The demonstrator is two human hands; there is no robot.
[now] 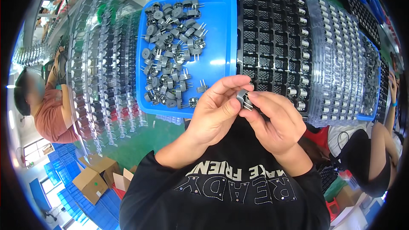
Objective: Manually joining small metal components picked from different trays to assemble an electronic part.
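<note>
In front of my chest, my left hand (215, 108) and my right hand (277, 121) meet at the fingertips. Both are closed on one small dark grey round part with metal pins (243, 99), pinched between thumbs and fingers. The fingers cover some of it. Just beyond the hands lies a blue tray (219, 30), with a heap of similar grey pinned parts (170, 55) mostly in its left half. A black compartment tray (240, 55) adjoins it on the right, with silver cylinders (304, 68) along its right-hand column.
Stacked clear plastic trays (102, 72) stand at the left. More clear trays (317, 59) with rows of silver cylinders are at the right, near another blue tray (370, 118). A person (53, 106) works at far left; another person (375, 157) is at right. Cardboard boxes (91, 183) sit lower left.
</note>
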